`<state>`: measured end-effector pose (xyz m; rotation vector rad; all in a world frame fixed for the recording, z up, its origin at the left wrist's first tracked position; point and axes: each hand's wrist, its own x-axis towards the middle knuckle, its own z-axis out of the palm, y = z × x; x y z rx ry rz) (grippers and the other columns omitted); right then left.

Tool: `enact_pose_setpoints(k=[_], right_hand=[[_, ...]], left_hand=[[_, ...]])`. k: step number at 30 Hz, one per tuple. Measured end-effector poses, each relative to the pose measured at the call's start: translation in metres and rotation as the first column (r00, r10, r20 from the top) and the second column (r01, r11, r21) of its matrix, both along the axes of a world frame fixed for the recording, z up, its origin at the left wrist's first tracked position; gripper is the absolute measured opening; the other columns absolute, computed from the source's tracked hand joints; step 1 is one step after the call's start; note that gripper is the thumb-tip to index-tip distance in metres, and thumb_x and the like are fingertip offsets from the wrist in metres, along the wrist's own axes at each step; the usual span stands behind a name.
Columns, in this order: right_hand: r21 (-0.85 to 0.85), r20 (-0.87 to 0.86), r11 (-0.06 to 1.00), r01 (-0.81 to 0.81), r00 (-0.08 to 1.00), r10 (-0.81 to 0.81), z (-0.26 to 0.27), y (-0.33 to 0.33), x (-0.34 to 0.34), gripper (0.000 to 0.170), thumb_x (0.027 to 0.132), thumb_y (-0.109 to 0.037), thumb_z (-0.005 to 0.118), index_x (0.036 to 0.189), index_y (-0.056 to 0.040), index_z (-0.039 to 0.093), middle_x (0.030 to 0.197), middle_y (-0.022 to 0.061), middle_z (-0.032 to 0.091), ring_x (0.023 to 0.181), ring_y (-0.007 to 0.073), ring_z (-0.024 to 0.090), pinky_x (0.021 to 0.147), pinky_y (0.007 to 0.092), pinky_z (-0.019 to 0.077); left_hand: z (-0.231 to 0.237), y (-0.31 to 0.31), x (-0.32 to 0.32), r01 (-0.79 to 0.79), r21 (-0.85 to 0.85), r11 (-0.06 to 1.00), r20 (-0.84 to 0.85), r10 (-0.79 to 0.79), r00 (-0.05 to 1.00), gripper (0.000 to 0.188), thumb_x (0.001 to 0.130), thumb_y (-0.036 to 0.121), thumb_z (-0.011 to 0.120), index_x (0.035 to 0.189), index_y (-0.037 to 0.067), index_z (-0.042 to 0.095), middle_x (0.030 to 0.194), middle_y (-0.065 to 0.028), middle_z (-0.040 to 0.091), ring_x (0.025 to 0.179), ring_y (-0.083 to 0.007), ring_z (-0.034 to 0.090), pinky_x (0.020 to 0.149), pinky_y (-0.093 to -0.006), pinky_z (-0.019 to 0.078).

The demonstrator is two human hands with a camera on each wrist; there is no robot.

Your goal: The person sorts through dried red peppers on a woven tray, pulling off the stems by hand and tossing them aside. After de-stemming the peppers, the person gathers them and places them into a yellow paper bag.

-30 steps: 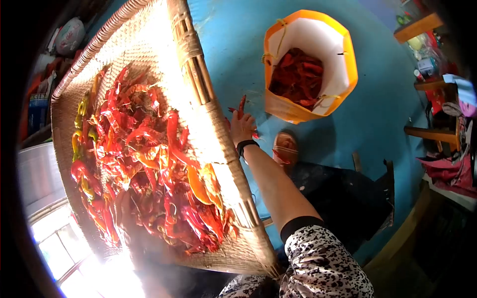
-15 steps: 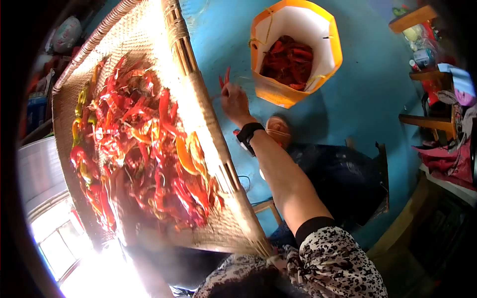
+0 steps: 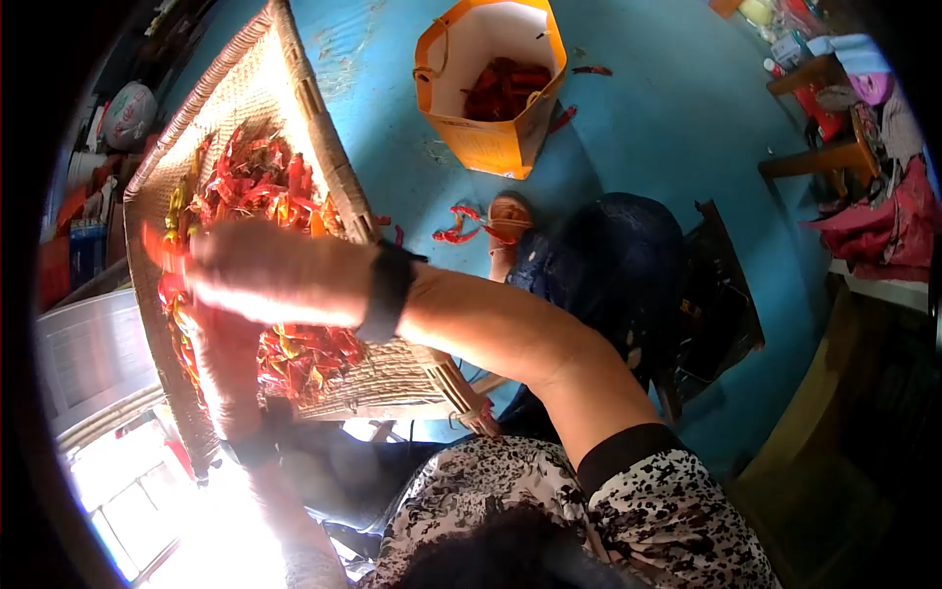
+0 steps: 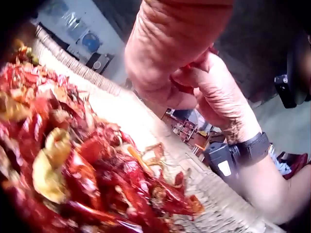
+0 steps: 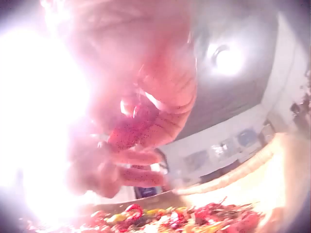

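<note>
Through the head camera I see the right hand [image 3: 270, 270], a blur, reaching across the woven tray's [image 3: 329, 133] right-hand rim to the left half of the tray, with the left hand [image 3: 228, 363] just beside it, toward the lower edge. In the right wrist view, the right hand's thumb and fingers are clamped on a red chili [image 5: 131, 128] above the tray; the left fingers are bent close to it, but I cannot tell whether they grip it too.

The dried chili heap [image 3: 250, 182] fills the tray's middle and runs to its left edge; pale weave shows between heap and right-hand rim, and along the lower edge. Beyond that rim, blue floor [image 3: 638, 137] opens out, giving room sideways, though loose chilies [image 3: 456, 226] lie there beside a sandal [image 3: 510, 211]. The orange bag [image 3: 491, 147] stands off the upper right rim, chili pods [image 3: 505, 88] inside.
</note>
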<state>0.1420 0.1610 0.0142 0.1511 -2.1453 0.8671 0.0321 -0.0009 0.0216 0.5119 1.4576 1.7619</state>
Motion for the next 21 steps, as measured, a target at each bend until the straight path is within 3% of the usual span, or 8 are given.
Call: enact_pose_setpoints(k=[2,4,6,10,12,14,16,21], right_hand=[[0.400,-0.132,0.851,0.341,0.940,-0.315,-0.013,-0.023,-0.004,0.025,0.090,-0.022,0.056,0.089,0.0026,0.059,0.069,0.0064,0.058,0.059,0.0197,0.059,0.058,0.0339,0.0535],[0.163,0.237,0.971,-0.177,0.962,0.136,-0.005,0.001,0.016,0.023,0.084,-0.028,0.065,0.092,-0.0065,0.067,0.078,0.0087,0.068,0.070,0.0176,0.065,0.066,0.0344,0.0540],[-0.389,-0.001,0.807,-0.443,0.877,0.481,0.001,0.033,0.028,0.017,0.083,-0.021,0.066,0.083,-0.0040,0.068,0.074,0.0076,0.067,0.069,0.0129,0.064,0.064,0.0269,0.0525],[-0.883,-0.094,0.448,-0.139,0.988,0.120,-0.073,0.097,0.033,0.022,0.087,-0.027,0.064,0.081,-0.0056,0.068,0.073,0.0050,0.066,0.062,0.0095,0.061,0.054,0.0254,0.0488],[-0.925,0.009,0.376,0.061,0.990,-0.138,-0.121,0.109,0.040,0.025,0.088,-0.028,0.059,0.078,-0.0061,0.066,0.068,0.0048,0.063,0.058,0.0093,0.059,0.054,0.0246,0.0485],[-0.978,0.017,0.204,0.044,0.991,-0.130,-0.186,0.113,0.040,0.028,0.087,-0.029,0.057,0.073,-0.0051,0.063,0.062,0.0052,0.060,0.055,0.0138,0.056,0.054,0.0283,0.0493],[-0.374,0.712,0.503,0.779,0.589,-0.383,-0.297,0.107,0.006,0.022,0.083,-0.028,0.060,0.083,-0.0057,0.061,0.078,0.0107,0.062,0.074,0.0222,0.060,0.063,0.0358,0.0505],[0.133,0.895,0.679,0.722,0.207,-0.396,-0.381,0.032,0.043,0.035,0.079,-0.027,0.067,0.107,-0.0098,0.053,0.110,0.0171,0.050,0.116,0.0389,0.044,0.080,0.0486,0.0450]], left_hand=[[0.006,0.008,0.006,-0.095,-0.084,0.992,0.108,0.104,0.989,0.058,0.090,0.047,0.056,0.131,0.008,0.047,0.121,-0.0065,0.059,0.110,-0.0177,0.056,0.094,-0.0372,0.0470],[-0.005,0.005,-0.005,-0.223,-0.135,0.965,0.162,0.244,0.956,0.043,0.093,0.036,0.056,0.125,0.008,0.051,0.105,-0.0060,0.063,0.092,-0.0143,0.060,0.076,-0.0284,0.0524],[-0.014,-0.021,-0.050,0.204,-0.003,0.979,0.204,-0.199,0.958,0.032,0.096,0.025,0.054,0.122,0.006,0.052,0.098,-0.0056,0.061,0.073,-0.0078,0.053,0.055,-0.0180,0.0459],[0.005,-0.012,-0.026,-0.183,-0.192,0.964,-0.134,0.159,0.978,0.027,0.098,0.022,0.049,0.121,0.008,0.053,0.099,-0.0021,0.060,0.060,-0.0021,0.036,0.044,-0.0115,0.0309],[-0.002,-0.037,-0.054,0.107,-0.057,0.993,0.056,-0.104,0.993,0.030,0.099,0.021,0.049,0.125,0.008,0.051,0.107,-0.0068,0.060,0.072,-0.0053,0.049,0.054,-0.0121,0.0406],[-0.001,-0.051,-0.054,-0.316,-0.354,0.880,-0.188,0.264,0.946,0.037,0.098,0.013,0.049,0.134,0.007,0.045,0.117,-0.0099,0.058,0.099,-0.0118,0.056,0.077,-0.0189,0.0477],[-0.020,-0.086,-0.067,-0.299,-0.513,0.805,-0.665,-0.152,0.731,0.045,0.098,0.007,0.045,0.142,0.008,0.036,0.123,-0.0100,0.055,0.120,-0.0166,0.048,0.095,-0.0266,0.0424],[-0.022,-0.064,-0.042,-0.368,-0.406,0.837,-0.350,0.230,0.908,0.021,0.098,0.026,0.051,0.111,0.010,0.054,0.088,0.0010,0.056,0.056,-0.0018,0.038,0.041,-0.0126,0.0310]])
